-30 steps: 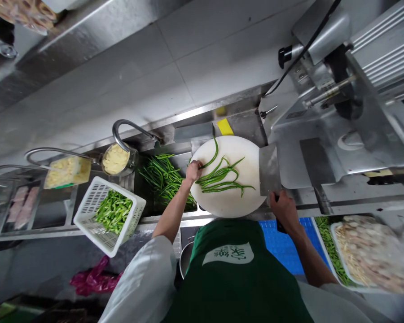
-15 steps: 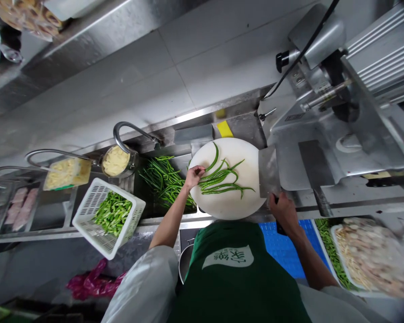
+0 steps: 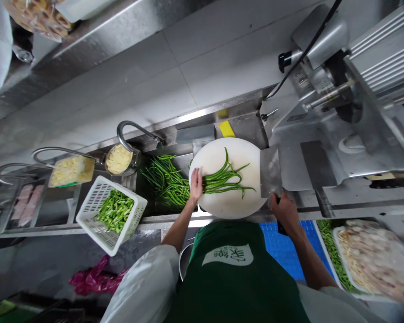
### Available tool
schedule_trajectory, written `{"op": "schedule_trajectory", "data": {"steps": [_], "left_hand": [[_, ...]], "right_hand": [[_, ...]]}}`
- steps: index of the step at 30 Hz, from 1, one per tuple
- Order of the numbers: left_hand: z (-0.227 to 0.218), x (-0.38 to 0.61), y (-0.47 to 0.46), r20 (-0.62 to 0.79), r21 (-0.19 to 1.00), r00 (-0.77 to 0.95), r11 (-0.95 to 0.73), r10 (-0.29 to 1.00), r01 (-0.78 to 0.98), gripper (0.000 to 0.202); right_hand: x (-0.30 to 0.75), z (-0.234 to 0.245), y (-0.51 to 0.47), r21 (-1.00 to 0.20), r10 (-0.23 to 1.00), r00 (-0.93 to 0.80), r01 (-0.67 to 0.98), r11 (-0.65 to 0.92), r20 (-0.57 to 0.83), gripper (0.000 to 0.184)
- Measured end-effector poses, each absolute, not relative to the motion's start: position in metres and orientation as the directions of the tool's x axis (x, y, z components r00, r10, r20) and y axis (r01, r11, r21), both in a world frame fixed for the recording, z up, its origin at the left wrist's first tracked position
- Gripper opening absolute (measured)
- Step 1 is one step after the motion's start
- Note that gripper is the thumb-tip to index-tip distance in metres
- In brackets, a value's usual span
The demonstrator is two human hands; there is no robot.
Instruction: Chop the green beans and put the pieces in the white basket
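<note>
Several long green chili peppers (image 3: 227, 178) lie side by side on a round white cutting board (image 3: 234, 208), their ends toward the left. At those left ends my left hand (image 3: 195, 185) stands on edge with its fingers stretched out flat, touching the peppers and gripping none. My right hand (image 3: 284, 211) is wrapped round the handle of a cleaver (image 3: 270, 172). The wide blade reaches over the board's right edge, apart from the peppers. More whole chili peppers (image 3: 170, 186) fill the sink left of the board.
A white basket (image 3: 139, 211) of cut green peppers stands left of the sink. Curved faucets (image 3: 121, 130) rise behind it, near a tub of pale slices (image 3: 119, 159). A slicing machine (image 3: 323, 89) and a second cleaver (image 3: 318, 163) are at right. A yellow sponge (image 3: 226, 129) lies behind the board.
My left hand has let go of a curved pepper, which now lies with the others, and has straightened its fingers against the bunch's ends. My right hand and the cleaver have barely moved.
</note>
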State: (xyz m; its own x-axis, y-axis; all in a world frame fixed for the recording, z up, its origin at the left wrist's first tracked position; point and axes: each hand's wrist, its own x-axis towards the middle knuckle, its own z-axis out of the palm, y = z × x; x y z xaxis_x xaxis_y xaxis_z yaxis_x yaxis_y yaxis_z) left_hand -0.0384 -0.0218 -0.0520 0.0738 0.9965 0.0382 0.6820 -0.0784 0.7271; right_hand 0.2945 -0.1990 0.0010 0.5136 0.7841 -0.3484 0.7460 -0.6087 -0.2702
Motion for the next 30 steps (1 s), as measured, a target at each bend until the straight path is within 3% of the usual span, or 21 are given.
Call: {"op": "schedule_trajectory", "data": {"steps": [5,11,16,20,26,30], "left_hand": [[-0.066,0.0,-0.05,0.046,0.595,0.069,-0.082,0.997,0.8,0.056],[-0.054,0.009,-0.027,-0.072,0.39,0.061,-0.028,0.995,0.92,0.066],[-0.047,0.007,-0.024,-0.08,0.38,0.155,-0.114,0.985,0.918,0.067],[-0.045,0.005,-0.043,-0.033,0.396,0.177,-0.149,0.984,0.906,0.07],[-0.038,0.006,-0.084,-0.09,0.201,0.137,-0.116,0.986,0.973,0.066],[-0.042,0.012,-0.107,-0.123,0.261,0.039,-0.006,0.992,0.965,0.063]], "right_hand": [[0.3,-0.002,-0.199,-0.301,0.799,0.515,0.744,-0.597,-0.311,0.042],[0.318,0.002,-0.2,-0.497,0.767,0.547,0.589,-0.638,-0.336,0.045],[0.306,0.009,-0.199,-0.654,0.718,0.558,0.366,-0.663,-0.416,0.055],[0.272,0.013,-0.185,-0.743,0.717,0.515,0.208,-0.636,-0.469,0.051],[0.227,0.008,-0.159,-0.85,0.786,0.441,0.091,-0.519,-0.433,0.052],[0.228,0.005,-0.159,-0.851,0.777,0.46,0.079,-0.519,-0.431,0.052]]}}
